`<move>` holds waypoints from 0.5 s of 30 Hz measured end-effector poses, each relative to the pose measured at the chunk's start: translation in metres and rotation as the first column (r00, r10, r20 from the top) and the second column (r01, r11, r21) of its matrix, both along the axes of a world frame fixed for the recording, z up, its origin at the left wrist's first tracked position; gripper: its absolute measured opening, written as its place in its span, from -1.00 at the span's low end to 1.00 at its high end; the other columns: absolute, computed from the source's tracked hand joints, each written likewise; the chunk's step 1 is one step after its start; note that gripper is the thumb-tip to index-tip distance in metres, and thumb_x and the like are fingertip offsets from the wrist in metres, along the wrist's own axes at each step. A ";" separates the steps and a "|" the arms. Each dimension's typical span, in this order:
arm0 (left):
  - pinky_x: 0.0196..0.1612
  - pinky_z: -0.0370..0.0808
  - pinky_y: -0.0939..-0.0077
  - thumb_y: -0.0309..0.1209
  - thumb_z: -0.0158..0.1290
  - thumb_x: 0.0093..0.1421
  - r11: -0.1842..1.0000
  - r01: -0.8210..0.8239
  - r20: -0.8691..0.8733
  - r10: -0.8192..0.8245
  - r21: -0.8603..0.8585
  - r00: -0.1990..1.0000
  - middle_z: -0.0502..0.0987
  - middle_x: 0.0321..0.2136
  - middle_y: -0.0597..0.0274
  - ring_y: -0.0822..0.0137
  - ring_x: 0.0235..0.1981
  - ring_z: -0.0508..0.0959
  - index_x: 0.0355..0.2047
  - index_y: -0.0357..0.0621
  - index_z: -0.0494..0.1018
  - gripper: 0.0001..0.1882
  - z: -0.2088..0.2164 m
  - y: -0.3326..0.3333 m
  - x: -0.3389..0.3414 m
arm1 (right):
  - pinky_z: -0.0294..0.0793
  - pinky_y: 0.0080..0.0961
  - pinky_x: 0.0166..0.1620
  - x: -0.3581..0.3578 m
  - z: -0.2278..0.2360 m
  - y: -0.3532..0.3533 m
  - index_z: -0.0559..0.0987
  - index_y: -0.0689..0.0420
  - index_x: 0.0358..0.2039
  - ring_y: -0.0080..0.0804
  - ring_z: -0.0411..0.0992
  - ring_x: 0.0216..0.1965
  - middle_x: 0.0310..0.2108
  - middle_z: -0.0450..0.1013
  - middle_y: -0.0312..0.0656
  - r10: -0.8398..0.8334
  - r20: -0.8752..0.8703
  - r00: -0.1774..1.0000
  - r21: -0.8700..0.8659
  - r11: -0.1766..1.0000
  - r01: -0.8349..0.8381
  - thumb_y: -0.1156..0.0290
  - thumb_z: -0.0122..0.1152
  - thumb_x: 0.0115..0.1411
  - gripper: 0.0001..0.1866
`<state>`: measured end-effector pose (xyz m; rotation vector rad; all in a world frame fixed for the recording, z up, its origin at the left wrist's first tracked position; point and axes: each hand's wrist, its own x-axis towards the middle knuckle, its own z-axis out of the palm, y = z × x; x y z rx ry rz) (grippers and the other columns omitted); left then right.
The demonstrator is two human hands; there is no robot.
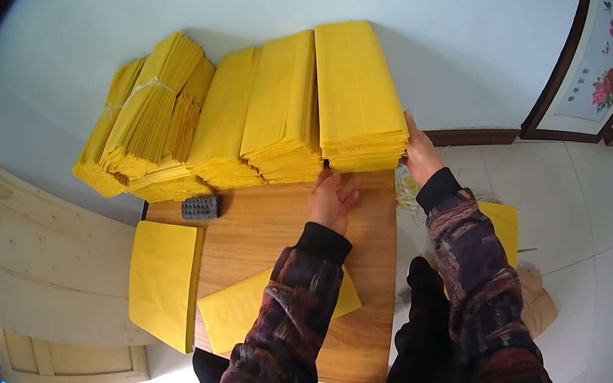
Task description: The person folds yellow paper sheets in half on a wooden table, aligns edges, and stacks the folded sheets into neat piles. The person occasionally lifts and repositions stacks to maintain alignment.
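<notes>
A tall stack of yellow paper (356, 81) stands at the right end of a row of similar stacks on the wooden table. My right hand (421, 152) lies along its right side near the front corner, fingers stretched out against the edges. At its lower front left corner is my left hand (333, 202), with loosely bent fingers apart and the fingertips close to the gap beside the neighbouring stack (280, 96). Part of those fingertips is hidden. Another loose stack (224, 116) stands farther left, beside tied bundles (152, 111) with pale string round them.
On the wooden table (248, 228) lie a dark grey textured block (200, 208), a yellow paper pile (166, 284) and a flat yellow piece (233, 309) under my left forearm. A pale wall (450, 35) rises behind. A framed flower picture (589, 70) leans at the right.
</notes>
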<state>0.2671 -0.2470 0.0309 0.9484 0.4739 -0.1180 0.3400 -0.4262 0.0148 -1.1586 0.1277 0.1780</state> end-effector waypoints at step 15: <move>-0.38 0.44 0.43 -0.36 -0.14 0.27 0.979 0.131 -0.057 -0.123 0.154 0.991 0.41 -0.14 0.31 0.33 -0.27 0.50 0.16 0.11 0.17 -0.57 -0.021 -0.007 0.016 | 0.32 -0.46 -0.05 0.008 -0.018 0.003 0.40 0.10 0.07 -0.50 0.37 -0.05 -0.06 0.43 -0.34 -0.091 -0.061 0.994 0.234 0.967 0.103 -0.05 -0.15 0.35 -0.48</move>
